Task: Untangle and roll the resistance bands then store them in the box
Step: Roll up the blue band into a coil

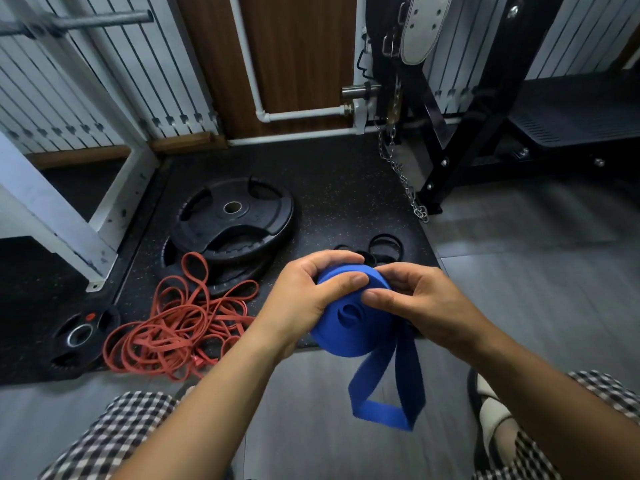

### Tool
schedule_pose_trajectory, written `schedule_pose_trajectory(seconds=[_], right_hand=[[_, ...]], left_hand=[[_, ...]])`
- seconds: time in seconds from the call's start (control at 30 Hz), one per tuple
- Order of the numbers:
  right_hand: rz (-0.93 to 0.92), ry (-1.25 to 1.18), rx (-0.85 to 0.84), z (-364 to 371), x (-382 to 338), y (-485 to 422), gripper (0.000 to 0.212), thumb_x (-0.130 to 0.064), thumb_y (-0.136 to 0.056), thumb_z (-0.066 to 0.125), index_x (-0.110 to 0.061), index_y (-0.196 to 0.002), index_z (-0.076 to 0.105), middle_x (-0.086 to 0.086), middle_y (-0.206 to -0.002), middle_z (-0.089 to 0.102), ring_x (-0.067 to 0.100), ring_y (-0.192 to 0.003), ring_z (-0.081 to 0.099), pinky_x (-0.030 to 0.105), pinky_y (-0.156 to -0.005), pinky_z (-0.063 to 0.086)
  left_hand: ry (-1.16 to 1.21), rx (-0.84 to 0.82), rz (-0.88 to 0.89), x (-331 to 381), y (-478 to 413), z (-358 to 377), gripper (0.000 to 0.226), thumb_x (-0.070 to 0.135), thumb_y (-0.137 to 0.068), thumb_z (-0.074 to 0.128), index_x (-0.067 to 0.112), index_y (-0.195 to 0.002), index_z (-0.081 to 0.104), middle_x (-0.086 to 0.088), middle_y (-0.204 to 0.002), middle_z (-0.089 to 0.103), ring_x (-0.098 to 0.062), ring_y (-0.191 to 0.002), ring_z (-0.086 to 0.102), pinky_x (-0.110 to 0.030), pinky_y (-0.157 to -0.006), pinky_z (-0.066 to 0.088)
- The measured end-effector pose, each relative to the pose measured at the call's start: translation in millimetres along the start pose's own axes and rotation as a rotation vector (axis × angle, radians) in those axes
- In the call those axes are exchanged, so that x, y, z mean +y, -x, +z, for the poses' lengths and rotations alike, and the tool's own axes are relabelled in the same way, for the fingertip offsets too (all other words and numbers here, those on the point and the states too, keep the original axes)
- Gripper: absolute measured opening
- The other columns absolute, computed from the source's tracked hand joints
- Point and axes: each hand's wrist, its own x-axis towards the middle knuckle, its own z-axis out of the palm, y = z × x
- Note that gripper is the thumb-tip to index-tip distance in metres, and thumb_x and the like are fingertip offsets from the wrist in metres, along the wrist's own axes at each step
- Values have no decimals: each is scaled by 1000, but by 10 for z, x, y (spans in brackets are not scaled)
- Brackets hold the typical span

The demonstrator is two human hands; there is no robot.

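A: Where does the blue band [349, 320] sit?

B: Lower centre of the frame, held in the air above the near edge of the black mat [346, 188]; most of it is wound into a flat coil; a short loose loop [381, 407] hangs below, toward the bottom of the frame.

A: And the hands?

B: Both grip the coil; the left hand [301, 303] curls its fingers over the top rim, thumb pressed on the flat face; the right hand [419, 299] pinches the right rim, thumb on the face, fingers curled behind.

A: How would the rolling finish well?

B: As I judge it, pin the face with one thumb so the layers don't slide sideways; feed the loop in flat, with no twist; draw it snug, since the band looks springy and would likely unwind if released.

A: What else is around?

B: A tangle of red bands [173, 327] lies at lower left on the mat, touching the stacked weight plates [235, 216], not yet untangled; a smaller plate [81, 332] lies at far left; dark rings [384, 245] lie just above the hands; a chain [405, 181] hangs at upper right beside a black bench frame [446, 157].

A: Anything in the way?

B: Nothing blocks the hands; but no box shows anywhere in the frame, so I cannot tell where the coil goes.
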Motion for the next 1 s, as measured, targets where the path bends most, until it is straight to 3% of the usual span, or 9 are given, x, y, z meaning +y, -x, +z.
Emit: schedule_pose_trajectory(seconds=[0.2, 0.37, 0.5, 0.6, 0.67, 0.77, 0.87, 1.0], right_hand=[[19, -265, 34, 44, 8, 4, 45, -25, -66, 66, -12, -109, 61, 4, -99, 72, 10, -86, 67, 17, -70, 53], [27, -347, 68, 187, 48, 24, 29, -19, -80, 59, -13, -108, 61, -6, -94, 71, 0, -81, 66, 11, -65, 49], [29, -240, 52, 112, 64, 13, 35, -29, -77, 58, -15, -109, 62, -2, -98, 71, 6, -87, 66, 15, -71, 51], [12, -184, -26, 52, 44, 17, 27, -20, -83, 57, -13, -109, 62, -5, -92, 71, 3, -83, 66, 14, -69, 50], [20, -160, -59, 61, 29, 31, 26, -14, -88, 55, -9, -112, 61, -3, -95, 71, 2, -83, 65, 13, -70, 49], [51, -165, -56, 63, 25, 28, 35, -21, -84, 58, -10, -117, 57, -3, -99, 69, 1, -85, 65, 12, -71, 48], [154, -48, -141, -90, 39, -18, 59, -35, -69, 74, -24, -122, 49, -7, -104, 65, -1, -85, 64, 12, -71, 48], [282, 402, -384, -272, 224, -45, 41, -23, -71, 79, -20, -105, 56, -6, -95, 63, 8, -88, 61, 31, -88, 51]], left_hand=[[359, 218, -10, 62, -6, 43, 27, 26, -63, 67, 18, -89, 70, -1, -80, 71, -11, -70, 64, -23, -64, 54], [500, 346, -46, -19, -10, 100, 20, 21, -75, 63, 15, -94, 67, -1, -76, 69, -10, -65, 63, -22, -58, 53], [380, 231, -66, -26, -9, 21, 29, 28, -69, 65, 18, -96, 65, 3, -79, 69, -11, -71, 62, -22, -64, 53], [135, 37, -19, 17, -12, -96, 34, 25, -72, 75, 27, -103, 62, 9, -79, 66, -9, -75, 64, -19, -65, 51], [-49, 6, 18, -4, -6, -61, 27, 21, -78, 72, 29, -103, 64, 12, -86, 66, -5, -78, 63, -16, -69, 50], [-31, 80, 32, -37, -2, -9, 14, 14, -81, 67, 21, -93, 69, 8, -85, 68, -5, -74, 62, -17, -66, 50], [147, 197, -7, -11, -47, -113, 11, 14, -80, 65, 18, -90, 68, 4, -76, 68, -7, -66, 61, -18, -60, 51], [316, 373, 10, 51, -136, -372, 10, 20, -80, 61, 17, -89, 66, 6, -68, 69, -6, -60, 61, -17, -59, 52]])
